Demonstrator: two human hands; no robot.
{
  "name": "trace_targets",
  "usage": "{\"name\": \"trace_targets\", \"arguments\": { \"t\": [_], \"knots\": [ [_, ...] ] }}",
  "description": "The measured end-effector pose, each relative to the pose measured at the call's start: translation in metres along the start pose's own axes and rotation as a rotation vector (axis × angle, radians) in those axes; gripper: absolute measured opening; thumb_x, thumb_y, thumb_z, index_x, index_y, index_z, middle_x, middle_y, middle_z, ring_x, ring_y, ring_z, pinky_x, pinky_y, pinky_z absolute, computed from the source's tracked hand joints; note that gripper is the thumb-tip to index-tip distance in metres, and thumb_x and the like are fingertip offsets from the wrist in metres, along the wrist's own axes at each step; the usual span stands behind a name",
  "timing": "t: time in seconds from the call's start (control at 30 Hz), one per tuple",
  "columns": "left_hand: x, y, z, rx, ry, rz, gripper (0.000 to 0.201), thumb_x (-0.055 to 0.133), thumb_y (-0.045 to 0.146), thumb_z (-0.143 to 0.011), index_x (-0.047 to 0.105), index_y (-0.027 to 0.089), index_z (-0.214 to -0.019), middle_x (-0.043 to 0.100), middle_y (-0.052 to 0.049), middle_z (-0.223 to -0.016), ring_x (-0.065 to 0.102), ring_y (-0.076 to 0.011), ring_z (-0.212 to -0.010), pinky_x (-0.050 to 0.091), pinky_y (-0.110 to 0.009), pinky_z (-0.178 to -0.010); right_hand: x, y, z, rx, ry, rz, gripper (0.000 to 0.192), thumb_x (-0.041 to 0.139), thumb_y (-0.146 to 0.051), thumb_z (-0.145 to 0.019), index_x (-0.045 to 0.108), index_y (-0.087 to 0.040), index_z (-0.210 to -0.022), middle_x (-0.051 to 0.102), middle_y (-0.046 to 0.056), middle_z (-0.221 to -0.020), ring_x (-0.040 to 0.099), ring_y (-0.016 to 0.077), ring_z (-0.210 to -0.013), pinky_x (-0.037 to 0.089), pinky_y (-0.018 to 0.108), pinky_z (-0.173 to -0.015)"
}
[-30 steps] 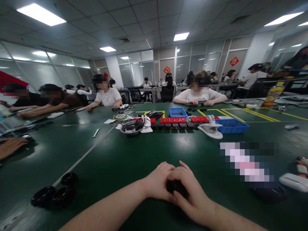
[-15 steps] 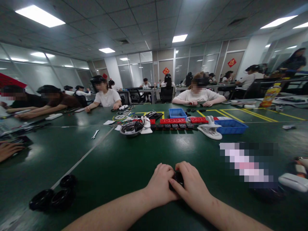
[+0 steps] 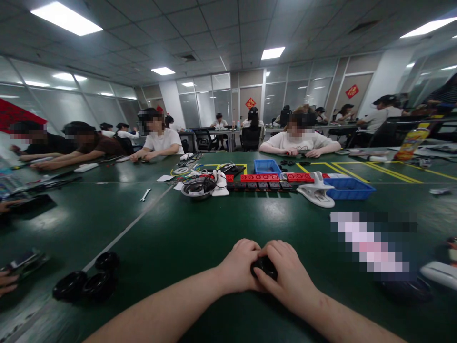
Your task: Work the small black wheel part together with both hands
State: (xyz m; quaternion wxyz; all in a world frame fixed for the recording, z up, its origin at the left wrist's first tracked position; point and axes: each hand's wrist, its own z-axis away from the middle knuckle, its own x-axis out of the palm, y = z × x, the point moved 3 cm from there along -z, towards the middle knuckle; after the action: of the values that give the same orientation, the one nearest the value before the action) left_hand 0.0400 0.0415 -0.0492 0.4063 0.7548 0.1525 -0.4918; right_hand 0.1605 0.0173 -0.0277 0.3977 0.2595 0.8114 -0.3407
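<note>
While both forearms rest on the green tabletop (image 3: 171, 238), the left hand (image 3: 238, 266) and the right hand (image 3: 287, 276) close together around a small black part (image 3: 264, 267), fingers curled so it sits pinned between them. Three black rings (image 3: 87, 281) lie well apart, beyond the left hand.

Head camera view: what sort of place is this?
Probably an office turned assembly workroom: people seated round a long green table, red parts trays, blue bins, and both hands closed on a small black part.
</note>
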Motion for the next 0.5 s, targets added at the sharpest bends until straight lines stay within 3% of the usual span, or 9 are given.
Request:
{"name": "trace_targets", "arguments": {
  "t": [0.17, 0.27, 0.37, 0.5],
  "knots": [
    [-0.002, -0.009, -0.002, 0.091, -0.058, 0.005, 0.031, 0.071, 0.033, -0.053, 0.059, 0.022, -0.080, 0.051, 0.000, -0.093, 0.047, -0.0195, -0.091, 0.037, -0.032, -0.084, -0.010, -0.013, 0.003, -0.215, -0.006, -0.206, 0.021, 0.041, -0.010, -0.070, 0.055, -0.020, -0.083, 0.057, 0.005, -0.087, 0.049, 0.0192, -0.086, 0.040, 0.038, -0.077],
    [-0.003, -0.012, -0.003, 0.128, -0.087, 0.018, 0.029, 0.072, 0.036, -0.053, 0.061, 0.023, -0.075, 0.051, 0.001, -0.096, 0.046, -0.0201, -0.095, 0.036, -0.032, -0.086, -0.013, -0.019, 0.006, -0.325, -0.031, -0.305, 0.024, 0.036, -0.007, -0.068, 0.054, -0.022, -0.074, 0.059, 0.002, -0.078, 0.051, 0.0174, -0.085, 0.039, 0.040, -0.085],
    [-0.004, -0.012, -0.002, 0.141, -0.092, 0.033, 0.034, 0.072, 0.040, -0.053, 0.061, 0.024, -0.081, 0.052, 0.000, -0.098, 0.046, -0.0202, -0.095, 0.035, -0.032, -0.087, -0.015, -0.022, 0.009, -0.356, -0.024, -0.370, 0.024, 0.033, -0.006, -0.066, 0.051, -0.022, -0.068, 0.057, -0.001, -0.067, 0.055, 0.0147, -0.081, 0.036, 0.040, -0.092],
    [-0.005, -0.010, -0.001, 0.146, -0.087, 0.026, 0.042, 0.070, 0.041, -0.056, 0.059, 0.024, -0.093, 0.053, -0.001, -0.099, 0.047, -0.0204, -0.095, 0.034, -0.033, -0.088, -0.017, -0.023, 0.012, -0.353, -0.007, -0.397, 0.023, 0.034, -0.007, -0.068, 0.052, -0.022, -0.071, 0.059, -0.001, -0.070, 0.056, 0.0141, -0.081, 0.035, 0.040, -0.094]
  ]
}}
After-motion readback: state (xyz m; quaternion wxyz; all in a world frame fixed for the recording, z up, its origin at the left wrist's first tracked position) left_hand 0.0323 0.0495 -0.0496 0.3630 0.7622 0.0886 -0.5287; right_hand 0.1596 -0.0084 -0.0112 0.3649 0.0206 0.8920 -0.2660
